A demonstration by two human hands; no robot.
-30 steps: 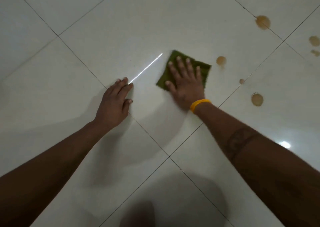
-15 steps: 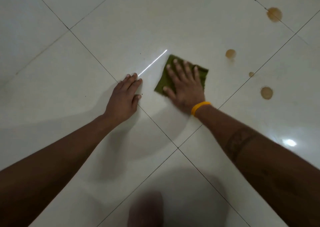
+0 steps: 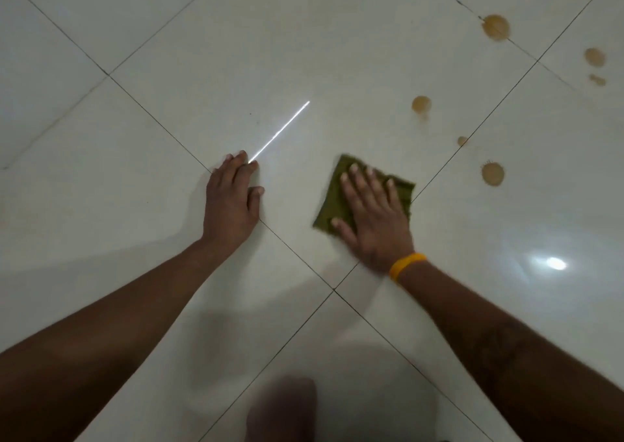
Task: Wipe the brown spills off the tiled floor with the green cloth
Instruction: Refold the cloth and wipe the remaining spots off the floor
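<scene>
The right hand [image 3: 374, 220] lies flat on the green cloth [image 3: 332, 202], fingers straight and spread, pressing it onto the white tiled floor [image 3: 236, 36]. The cloth sits just right of centre, its far and left edges showing beyond the fingers, its right corner reaching a grout line. A yellow wristband [image 3: 407, 265] circles that wrist.

The left hand [image 3: 231, 202] rests palm down on the floor well left of the cloth, fingers straight and together, holding nothing; its fingertips touch the near end of a bright thin streak of light [image 3: 280, 133].

6 brown spills show to the right and far right, all apart from the cloth: a round one [image 3: 421, 104] far of it, a tiny spot [image 3: 462, 141] by a grout line, a larger one [image 3: 492, 174] to the right, and 3 more toward the far right corner (the biggest [image 3: 495, 27] sits on a grout line). No writing is readable anywhere.

A round glare [image 3: 555, 263] reflects off the tile at right.
</scene>
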